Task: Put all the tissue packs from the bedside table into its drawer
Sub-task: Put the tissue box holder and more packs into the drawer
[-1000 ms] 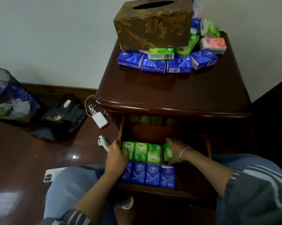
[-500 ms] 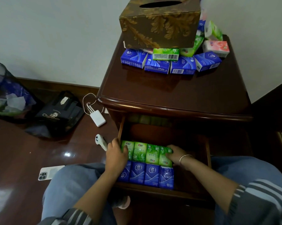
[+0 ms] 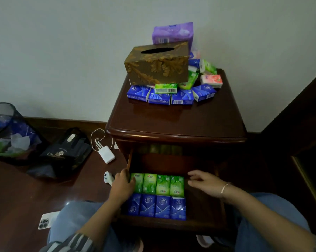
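The drawer (image 3: 204, 213) stands pulled out at the 6 o'clock side of the bench (image 3: 171, 122). Inside it lie two tidy rows of four tissue packs each, filling its 9 o'clock half. The green packs (image 3: 157, 184) form the row toward 12 o'clock, and the blue packs (image 3: 156, 206) form the row toward 6 o'clock. The two rows touch each other.

The left grip (image 3: 121, 187) sits at the 9 o'clock end of the green row, its fingers bent over the outer edge of the end pack. The right grip (image 3: 204, 182) hangs over the bare 3 o'clock half of the drawer, just beside the other end of the green row. Its fingers are spread and loose and pinch nothing, and a thin bracelet (image 3: 224, 188) circles the wrist.

At the 12 o'clock end of the bench top, a pile of loose packs (image 3: 171, 96) in blue, green and pink is heaped against the wall. A brown and gold tissue box (image 3: 157, 66) rests tilted on top of the pile, with a large purple pack (image 3: 172, 32) behind it.

On the floor toward 9 o'clock are a dark mesh bin (image 3: 6, 131), a black bag (image 3: 62, 151) and a white charger (image 3: 107, 155) with its cord. A small white device (image 3: 107, 178) lies just beside the left grip. A phone (image 3: 44, 221) lies face down toward 7 o'clock.
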`<state>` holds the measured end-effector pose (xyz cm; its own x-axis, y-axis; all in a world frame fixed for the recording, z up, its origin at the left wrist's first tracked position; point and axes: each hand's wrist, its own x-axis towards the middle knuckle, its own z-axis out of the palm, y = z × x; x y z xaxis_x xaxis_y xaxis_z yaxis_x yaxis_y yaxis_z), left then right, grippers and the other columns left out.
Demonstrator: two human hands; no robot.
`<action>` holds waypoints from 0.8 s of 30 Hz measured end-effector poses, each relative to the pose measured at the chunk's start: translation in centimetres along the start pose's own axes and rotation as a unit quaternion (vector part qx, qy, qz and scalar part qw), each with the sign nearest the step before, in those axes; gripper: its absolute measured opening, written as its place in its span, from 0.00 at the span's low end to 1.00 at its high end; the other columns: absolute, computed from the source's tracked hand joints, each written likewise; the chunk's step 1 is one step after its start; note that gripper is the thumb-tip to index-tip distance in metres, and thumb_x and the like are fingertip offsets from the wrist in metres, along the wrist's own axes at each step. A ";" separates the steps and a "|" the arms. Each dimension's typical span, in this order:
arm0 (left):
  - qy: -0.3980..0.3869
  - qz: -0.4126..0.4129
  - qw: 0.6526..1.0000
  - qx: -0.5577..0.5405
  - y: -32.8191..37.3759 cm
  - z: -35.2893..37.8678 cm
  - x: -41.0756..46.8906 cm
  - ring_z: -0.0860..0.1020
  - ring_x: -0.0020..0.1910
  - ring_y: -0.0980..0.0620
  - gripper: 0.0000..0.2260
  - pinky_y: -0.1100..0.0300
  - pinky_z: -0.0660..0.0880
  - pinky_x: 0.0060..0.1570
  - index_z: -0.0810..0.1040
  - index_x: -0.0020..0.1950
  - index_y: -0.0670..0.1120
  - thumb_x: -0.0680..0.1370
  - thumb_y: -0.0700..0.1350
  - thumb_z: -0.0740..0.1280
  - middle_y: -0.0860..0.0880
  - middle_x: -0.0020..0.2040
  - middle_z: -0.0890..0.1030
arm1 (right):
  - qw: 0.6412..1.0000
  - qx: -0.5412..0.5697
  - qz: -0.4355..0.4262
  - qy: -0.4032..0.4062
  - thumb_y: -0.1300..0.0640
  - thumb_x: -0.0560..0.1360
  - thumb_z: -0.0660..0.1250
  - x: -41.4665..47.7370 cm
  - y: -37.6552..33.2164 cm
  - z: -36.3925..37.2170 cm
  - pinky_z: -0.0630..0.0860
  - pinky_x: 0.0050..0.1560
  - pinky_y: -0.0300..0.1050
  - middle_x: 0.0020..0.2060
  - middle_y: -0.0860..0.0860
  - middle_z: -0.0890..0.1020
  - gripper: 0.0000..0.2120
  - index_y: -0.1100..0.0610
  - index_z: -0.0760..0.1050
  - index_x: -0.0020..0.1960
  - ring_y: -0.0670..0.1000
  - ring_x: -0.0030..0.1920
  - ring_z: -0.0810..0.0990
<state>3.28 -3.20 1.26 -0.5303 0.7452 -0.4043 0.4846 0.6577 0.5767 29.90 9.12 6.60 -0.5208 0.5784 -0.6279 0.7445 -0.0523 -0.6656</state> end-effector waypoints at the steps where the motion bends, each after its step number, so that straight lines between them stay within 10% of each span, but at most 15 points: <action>1: -0.017 0.011 0.999 0.031 0.6 -0.8 0.0 0.75 0.57 0.41 0.16 0.51 0.72 0.54 0.71 0.64 0.40 0.78 0.45 0.64 0.39 0.59 0.76 | 0.999 -0.002 -0.048 0.003 0.52 0.76 0.65 -1.8 -0.5 -1.5 0.72 0.61 0.39 0.63 0.48 0.76 0.17 0.46 0.71 0.64 0.45 0.60 0.76; 5: -0.147 0.076 0.982 0.093 4.6 -6.8 -0.8 0.75 0.60 0.50 0.20 0.60 0.69 0.58 0.69 0.70 0.46 0.79 0.48 0.64 0.46 0.64 0.76 | 0.958 -0.037 -0.189 0.212 0.57 0.75 0.67 -6.5 -2.5 -9.6 0.72 0.55 0.29 0.53 0.44 0.82 0.10 0.43 0.77 0.52 0.39 0.52 0.79; 8: -0.155 0.135 0.974 0.097 8.7 -11.8 -1.4 0.73 0.62 0.56 0.19 0.61 0.67 0.63 0.71 0.69 0.49 0.79 0.51 0.65 0.51 0.64 0.75 | 0.902 -0.110 -0.150 0.390 0.52 0.76 0.66 -5.0 -3.3 -15.2 0.68 0.62 0.42 0.63 0.51 0.76 0.16 0.50 0.73 0.63 0.49 0.62 0.73; 12: 0.006 0.206 0.977 0.060 14.9 -15.2 -0.2 0.77 0.57 0.51 0.16 0.57 0.71 0.60 0.74 0.65 0.47 0.79 0.47 0.66 0.49 0.59 0.79 | 0.906 -0.158 -0.051 0.389 0.43 0.76 0.62 0.4 -4.2 -15.7 0.56 0.73 0.51 0.74 0.57 0.60 0.33 0.58 0.58 0.74 0.58 0.73 0.57; 19: 0.264 0.318 0.906 0.091 22.2 -15.7 5.5 0.71 0.64 0.42 0.23 0.53 0.69 0.61 0.68 0.70 0.43 0.76 0.42 0.67 0.40 0.66 0.72 | 0.878 -0.153 0.012 0.453 0.30 0.71 0.55 3.5 -3.1 -13.6 0.68 0.63 0.57 0.76 0.47 0.56 0.36 0.45 0.55 0.74 0.53 0.74 0.60; 24: 0.284 0.337 0.874 0.203 25.7 -15.8 10.1 0.64 0.71 0.43 0.29 0.44 0.62 0.67 0.63 0.74 0.48 0.75 0.49 0.69 0.46 0.73 0.65 | 0.863 -0.165 0.012 0.478 0.31 0.71 0.55 3.7 -3.0 -13.2 0.71 0.60 0.56 0.75 0.47 0.58 0.36 0.45 0.56 0.74 0.53 0.73 0.61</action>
<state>-0.60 19.51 23.20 -0.2335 0.8793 0.4151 0.9660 0.1609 0.2026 31.29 22.14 11.59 -0.0383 0.9957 0.0849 0.9111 0.0697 -0.4062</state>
